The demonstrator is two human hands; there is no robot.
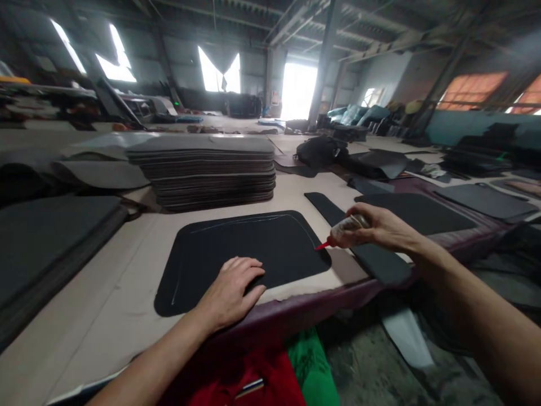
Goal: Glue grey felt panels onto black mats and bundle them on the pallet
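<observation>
A black rounded-corner sheet (236,242) lies flat on the pale table covering, with a thin glossy line along its left, far and right edges. My left hand (236,287) rests palm down on its near edge, fingers stretched out. In my right hand (372,225) is a glue bottle (347,230), tilted so its red nozzle points down and left. The nozzle tip meets the sheet, or hovers just over it, near the right edge at the end of the line. A narrow dark strip (382,264) lies below and beyond my right hand.
A tall stack of grey-black sheets (211,172) stands behind the sheet. Another dark stack (51,242) is at the left, and a further black sheet (418,211) lies at the right. The table's front edge (296,310) has a maroon cover.
</observation>
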